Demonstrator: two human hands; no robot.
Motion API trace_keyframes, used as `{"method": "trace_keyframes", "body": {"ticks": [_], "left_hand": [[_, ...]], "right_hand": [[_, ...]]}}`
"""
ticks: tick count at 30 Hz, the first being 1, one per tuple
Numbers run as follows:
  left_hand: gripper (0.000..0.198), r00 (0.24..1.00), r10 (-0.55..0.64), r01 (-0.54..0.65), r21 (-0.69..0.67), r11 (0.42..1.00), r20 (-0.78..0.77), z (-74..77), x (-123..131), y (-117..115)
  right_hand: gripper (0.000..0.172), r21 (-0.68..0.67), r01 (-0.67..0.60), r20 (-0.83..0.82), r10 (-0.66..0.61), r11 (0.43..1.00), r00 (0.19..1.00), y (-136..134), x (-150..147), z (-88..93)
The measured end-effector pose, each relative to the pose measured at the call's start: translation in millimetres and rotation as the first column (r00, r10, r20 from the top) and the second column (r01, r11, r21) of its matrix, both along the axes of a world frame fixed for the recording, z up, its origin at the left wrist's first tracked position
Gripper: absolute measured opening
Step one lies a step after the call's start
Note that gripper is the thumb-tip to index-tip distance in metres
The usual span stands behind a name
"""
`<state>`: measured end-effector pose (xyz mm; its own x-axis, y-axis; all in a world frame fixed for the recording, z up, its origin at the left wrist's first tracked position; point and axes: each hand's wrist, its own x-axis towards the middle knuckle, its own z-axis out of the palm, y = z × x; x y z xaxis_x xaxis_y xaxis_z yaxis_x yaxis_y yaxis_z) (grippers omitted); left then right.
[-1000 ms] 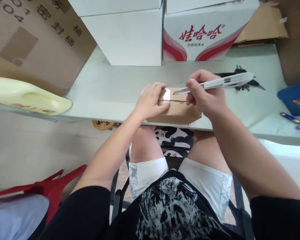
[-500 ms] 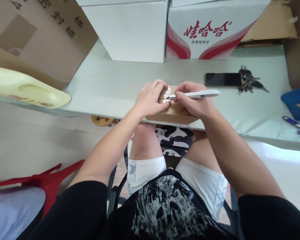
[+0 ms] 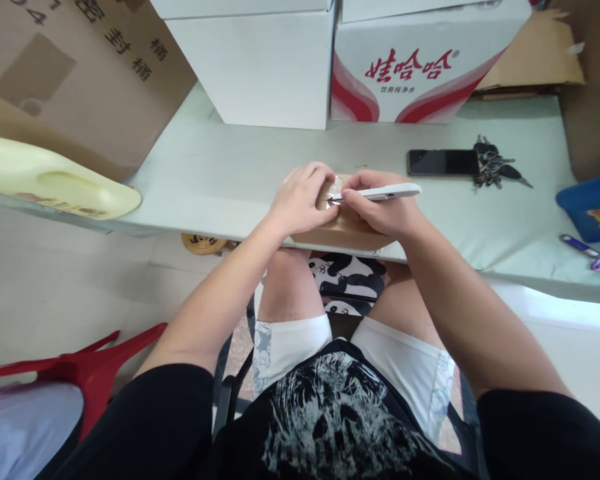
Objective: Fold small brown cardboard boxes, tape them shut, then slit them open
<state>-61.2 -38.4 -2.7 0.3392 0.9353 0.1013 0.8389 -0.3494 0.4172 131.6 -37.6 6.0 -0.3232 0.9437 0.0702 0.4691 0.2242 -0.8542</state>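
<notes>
A small brown cardboard box (image 3: 345, 235) lies at the table's front edge, with shiny clear tape (image 3: 338, 181) across its top. My left hand (image 3: 303, 197) grips the box's left part, fingers bent over the top and thumb near the tape. In my right hand (image 3: 380, 207) is a white utility knife (image 3: 391, 192), held like a pen with its handle pointing right. The knife's tip meets the taped top between my two hands. My fingers hide part of the box and of the blade.
Behind stand a white box (image 3: 260, 73) and a red-and-white carton (image 3: 405, 80). To the right lie a phone (image 3: 443, 163), keys (image 3: 495, 167), a blue container (image 3: 593, 207) and a purple-handled tool (image 3: 585, 250). A yellow bottle (image 3: 55, 177) and a large carton (image 3: 80, 100) are at left.
My right hand and the utility knife have moved a little left, bringing the tip closer to my left hand along the tape. My left hand keeps its place on the box.
</notes>
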Motion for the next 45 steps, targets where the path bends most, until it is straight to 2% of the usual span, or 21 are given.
{"method": "trace_keyframes", "body": {"ticks": [7, 15, 25, 30, 33, 35, 36, 38, 40, 41, 42, 43, 44, 45], "left_hand": [[0.040, 1.000, -0.017, 0.018, 0.014, 1.000, -0.007, -0.7, -0.7, 0.3], [0.043, 1.000, -0.020, 0.020, 0.019, 1.000, -0.005, -0.5, -0.6, -0.1], [0.045, 1.000, -0.009, 0.008, 0.016, 1.000, 0.014, -1.4, -0.8, -0.1], [0.045, 0.999, -0.025, 0.024, 0.037, 0.999, 0.021, -1.9, -1.4, 0.2], [0.045, 0.999, -0.030, 0.029, 0.048, 0.998, 0.021, -1.2, -0.8, -0.9], [0.046, 0.999, -0.026, 0.024, 0.060, 0.998, 0.019, -1.8, -0.7, -1.5], [0.047, 1.000, -0.023, 0.022, 0.070, 0.997, 0.021, -2.8, -1.0, -1.5], [0.051, 0.999, -0.022, 0.017, 0.095, 0.995, 0.045, -6.3, -3.3, -0.3], [0.055, 0.993, -0.019, 0.006, 0.114, 0.993, 0.113, -11.3, -7.9, 2.2], [0.057, 0.987, -0.015, -0.003, 0.116, 0.993, 0.158, -13.9, -10.9, 3.8], [0.058, 0.979, -0.011, -0.012, 0.113, 0.994, 0.203, -16.3, -14.0, 5.5], [0.058, 0.970, -0.006, -0.021, 0.107, 0.994, 0.243, -18.4, -17.1, 7.0], [0.058, 0.961, 0.003, -0.032, 0.100, 0.994, 0.276, -20.0, -19.7, 8.4], [0.057, 0.954, 0.015, -0.046, 0.094, 0.994, 0.301, -21.1, -21.7, 9.5]], "right_hand": [[0.019, 0.041, 0.015, 0.072, -0.018, 0.999, 0.997, 2.9, -1.7, -0.5], [0.012, 0.057, 0.067, 0.036, -0.069, 0.996, 0.997, 4.0, -3.1, 0.5], [0.014, 0.095, 0.121, 0.090, -0.130, 0.988, 0.987, 3.5, -1.8, 0.0], [0.013, 0.126, 0.176, 0.002, -0.178, 0.976, 0.984, 3.5, 0.2, -5.7], [0.009, 0.105, 0.193, -0.142, -0.178, 0.976, 0.974, 4.6, 3.3, -10.2], [0.005, 0.060, 0.233, -0.313, -0.203, 0.971, 0.928, 6.0, 9.3, -10.2], [0.004, 0.046, 0.283, -0.424, -0.238, 0.958, 0.874, 6.6, 14.4, -8.9], [0.004, 0.029, 0.421, -0.651, -0.302, 0.907, 0.696, 7.3, 29.7, -4.8], [0.010, -0.001, 0.555, -0.779, -0.349, 0.832, 0.521, 6.6, 51.3, -2.6], [0.014, -0.037, 0.603, -0.769, -0.408, 0.797, 0.492, 5.5, 63.5, -3.6], [0.018, -0.080, 0.650, -0.699, -0.508, 0.756, 0.504, 4.0, 76.0, -6.8], [0.022, -0.128, 0.690, -0.554, -0.629, 0.712, 0.546, 2.1, 88.2, -12.0], [0.025, -0.156, 0.728, -0.340, -0.728, 0.668, 0.595, 0.2, 99.5, -19.2], [0.026, -0.165, 0.727, -0.079, -0.744, 0.666, 0.664, -1.7, 109.6, -27.9]]}}
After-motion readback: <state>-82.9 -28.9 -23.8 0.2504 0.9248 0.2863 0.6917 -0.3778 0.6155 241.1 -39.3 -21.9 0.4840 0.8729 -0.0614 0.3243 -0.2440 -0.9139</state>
